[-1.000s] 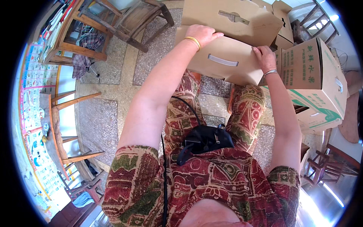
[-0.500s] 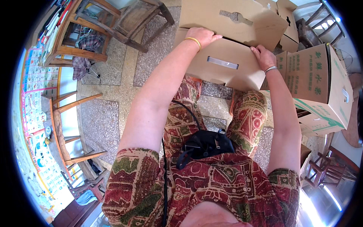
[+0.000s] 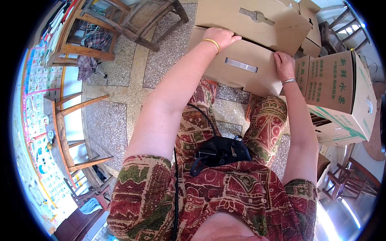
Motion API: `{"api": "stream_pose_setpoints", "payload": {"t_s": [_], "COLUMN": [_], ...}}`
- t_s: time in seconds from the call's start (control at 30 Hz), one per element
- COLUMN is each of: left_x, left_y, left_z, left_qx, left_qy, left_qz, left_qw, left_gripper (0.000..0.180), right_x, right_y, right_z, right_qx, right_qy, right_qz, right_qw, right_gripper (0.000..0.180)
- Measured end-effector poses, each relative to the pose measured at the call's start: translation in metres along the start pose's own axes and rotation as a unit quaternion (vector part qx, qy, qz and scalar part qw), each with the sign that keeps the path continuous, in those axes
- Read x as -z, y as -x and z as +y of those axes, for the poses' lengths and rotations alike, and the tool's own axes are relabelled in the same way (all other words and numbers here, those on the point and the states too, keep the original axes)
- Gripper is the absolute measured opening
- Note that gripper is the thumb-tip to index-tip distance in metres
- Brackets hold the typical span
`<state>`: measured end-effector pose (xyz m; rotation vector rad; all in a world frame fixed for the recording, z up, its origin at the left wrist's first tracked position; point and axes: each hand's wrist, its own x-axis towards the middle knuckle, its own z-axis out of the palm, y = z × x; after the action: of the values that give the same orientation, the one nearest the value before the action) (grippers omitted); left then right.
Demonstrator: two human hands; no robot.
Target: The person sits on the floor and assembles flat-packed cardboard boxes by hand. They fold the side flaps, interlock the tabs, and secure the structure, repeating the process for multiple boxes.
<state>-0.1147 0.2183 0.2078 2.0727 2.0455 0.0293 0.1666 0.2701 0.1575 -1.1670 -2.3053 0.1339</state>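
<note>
Both hands press flat on the brown cardboard box (image 3: pixel 241 68) standing on the floor before the knees, left hand (image 3: pixel 220 37) with fingers spread over its top edge under the flap (image 3: pixel 257 20), right hand (image 3: pixel 284 64) steadying the near corner, gripping nothing.

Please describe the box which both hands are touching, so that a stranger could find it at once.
Among the cartons on the stone floor, it is the plain brown box directly before the person's knees. Unlike the green-printed carton to its right, its near side has a narrow slot handle.
</note>
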Motion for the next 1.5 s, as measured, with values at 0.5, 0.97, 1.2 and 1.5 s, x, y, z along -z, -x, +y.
{"api": "stream_pose_setpoints", "payload": {"t_s": [0.5, 0.97, 1.2, 1.5], "left_x": [-0.013, -0.065, -0.095, -0.041], "left_y": [0.003, 0.021, 0.037, 0.013], "left_z": [-0.002, -0.087, -0.094, -0.081], "left_qx": [-0.030, -0.110, -0.024, 0.031], "left_qy": [-0.009, 0.050, 0.137, 0.204], "left_qz": [0.063, 0.030, 0.201, 0.043], "left_qw": [0.998, 0.992, 0.970, 0.978], "left_gripper": [0.032, 0.021, 0.025, 0.026], "right_x": [0.032, -0.006, -0.031, -0.081], "right_y": [0.038, 0.063, 0.053, -0.016], "right_z": [-0.029, 0.016, 0.027, 0.045], "right_qx": [0.110, -0.075, -0.273, -0.321], "right_qy": [0.052, -0.035, -0.319, -0.445], "right_qz": [-0.200, -0.257, -0.222, -0.050], "right_qw": [0.972, 0.963, 0.880, 0.835], "right_gripper": [0.044, 0.067, 0.082, 0.079]}}
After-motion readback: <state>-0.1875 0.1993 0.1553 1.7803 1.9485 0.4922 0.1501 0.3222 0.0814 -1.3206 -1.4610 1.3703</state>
